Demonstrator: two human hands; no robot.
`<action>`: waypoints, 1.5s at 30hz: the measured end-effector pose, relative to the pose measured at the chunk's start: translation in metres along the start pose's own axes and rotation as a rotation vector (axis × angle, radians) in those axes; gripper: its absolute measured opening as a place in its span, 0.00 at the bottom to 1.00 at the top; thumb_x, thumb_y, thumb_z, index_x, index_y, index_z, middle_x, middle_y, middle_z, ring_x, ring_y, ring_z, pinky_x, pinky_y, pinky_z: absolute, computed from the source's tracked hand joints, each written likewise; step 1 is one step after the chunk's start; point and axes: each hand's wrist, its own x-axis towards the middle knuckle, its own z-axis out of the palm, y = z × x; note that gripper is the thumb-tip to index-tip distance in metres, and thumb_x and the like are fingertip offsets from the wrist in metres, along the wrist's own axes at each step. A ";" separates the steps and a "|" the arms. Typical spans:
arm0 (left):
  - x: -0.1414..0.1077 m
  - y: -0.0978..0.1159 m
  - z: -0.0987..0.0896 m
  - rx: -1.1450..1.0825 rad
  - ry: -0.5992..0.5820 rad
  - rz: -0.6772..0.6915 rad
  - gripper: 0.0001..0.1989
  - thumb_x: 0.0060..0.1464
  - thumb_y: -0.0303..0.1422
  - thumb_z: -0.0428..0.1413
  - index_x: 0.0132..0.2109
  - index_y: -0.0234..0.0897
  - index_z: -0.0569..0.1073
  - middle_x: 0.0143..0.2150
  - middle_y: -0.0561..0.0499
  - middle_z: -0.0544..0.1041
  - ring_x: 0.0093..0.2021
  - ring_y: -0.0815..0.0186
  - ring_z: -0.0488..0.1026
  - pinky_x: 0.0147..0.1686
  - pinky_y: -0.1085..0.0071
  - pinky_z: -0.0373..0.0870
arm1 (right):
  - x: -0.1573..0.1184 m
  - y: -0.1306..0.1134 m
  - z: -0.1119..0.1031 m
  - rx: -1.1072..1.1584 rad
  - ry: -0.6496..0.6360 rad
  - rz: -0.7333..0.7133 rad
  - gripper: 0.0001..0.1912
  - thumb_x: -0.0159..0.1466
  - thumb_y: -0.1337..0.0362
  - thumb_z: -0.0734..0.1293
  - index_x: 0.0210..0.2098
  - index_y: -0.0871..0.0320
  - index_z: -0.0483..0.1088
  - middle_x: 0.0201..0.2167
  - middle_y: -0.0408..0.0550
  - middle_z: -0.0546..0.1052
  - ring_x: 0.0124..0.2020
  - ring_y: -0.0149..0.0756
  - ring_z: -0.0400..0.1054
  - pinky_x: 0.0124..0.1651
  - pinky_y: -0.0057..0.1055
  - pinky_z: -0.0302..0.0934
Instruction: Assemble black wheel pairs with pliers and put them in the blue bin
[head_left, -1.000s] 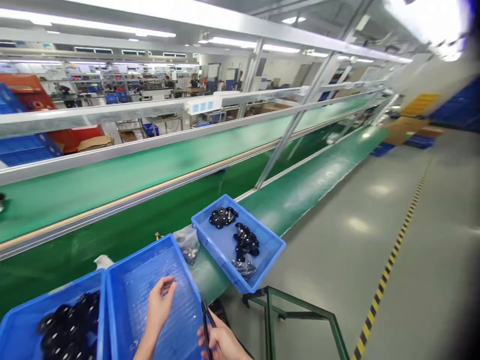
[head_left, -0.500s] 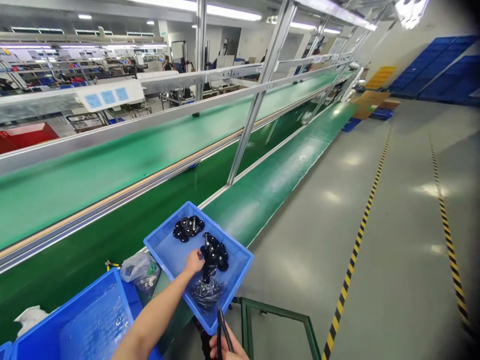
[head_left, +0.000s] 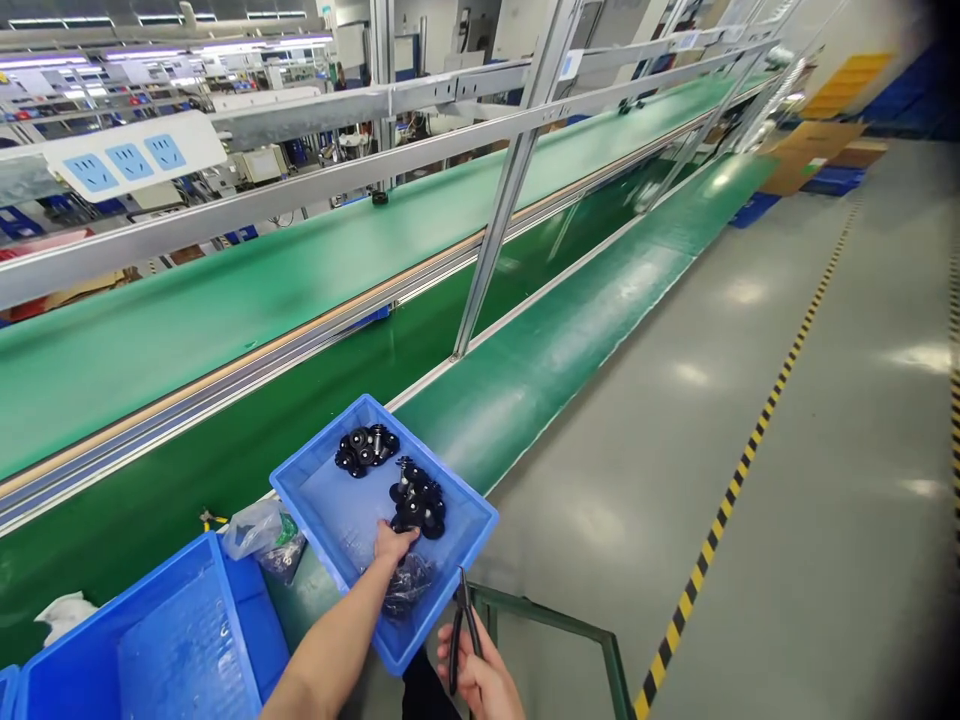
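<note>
Left hand [head_left: 395,541] is down in the blue tray [head_left: 319,500], fingertips at the near edge of the bigger cluster of blk parts [head_left: 418,500]; can't tell if it's gripping one, fingers partly hidden. Right hand [head_left: 484,665] is wrapped round blk-handled pliers [head_left: 463,600], tips up, just beside the tray's near corner.

Tray sits askew on a long green counter [head_left: 540,390], smooth w/ glare patches, running off to upper R. Behind it, a raised lighter-green conveyor belt [head_left: 300,270] w/ metal rails & a slanted post [head_left: 499,240]; socket panel [head_left: 127,155] on the rail, upper L. Grey shiny floor [head_left: 600,560] to R w/ blk/yellow tape [head_left: 739,470]. Bkgd: factory room, strip lights, shelving, too small for detail.

Parts: glossy blk, round & disc-like, some w/ silvery metal bits, piled loosely. Smaller cluster [head_left: 365,450] lies apart, nr tray's far corner. Clear plastic bag [head_left: 409,585] in tray's near end, dark contents unclear. Larger blue bin [head_left: 180,640] to L, w/ another bag [head_left: 277,545] btwn it & tray.
</note>
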 end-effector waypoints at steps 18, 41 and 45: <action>-0.018 0.020 -0.043 -0.338 0.231 0.280 0.19 0.50 0.32 0.62 0.45 0.40 0.62 0.42 0.49 0.77 0.44 0.60 0.78 0.50 0.64 0.74 | 0.008 0.012 0.001 -0.138 -0.007 -0.054 0.52 0.41 0.68 0.66 0.68 0.56 0.65 0.40 0.47 0.78 0.40 0.41 0.69 0.41 0.33 0.66; -0.255 -0.072 -0.351 -0.300 0.797 1.036 0.17 0.52 0.24 0.69 0.46 0.39 0.72 0.36 0.53 0.73 0.38 0.66 0.72 0.39 0.70 0.72 | -0.131 0.072 0.162 -1.391 -0.759 -1.466 0.48 0.60 0.74 0.64 0.78 0.56 0.49 0.53 0.57 0.77 0.51 0.47 0.77 0.52 0.34 0.76; -0.284 -0.105 -0.387 -0.330 0.791 1.003 0.17 0.52 0.24 0.69 0.45 0.40 0.72 0.36 0.54 0.73 0.36 0.68 0.72 0.37 0.72 0.72 | -0.150 0.102 0.180 -1.425 -0.866 -1.529 0.50 0.59 0.77 0.60 0.79 0.57 0.45 0.51 0.57 0.77 0.49 0.46 0.77 0.49 0.34 0.76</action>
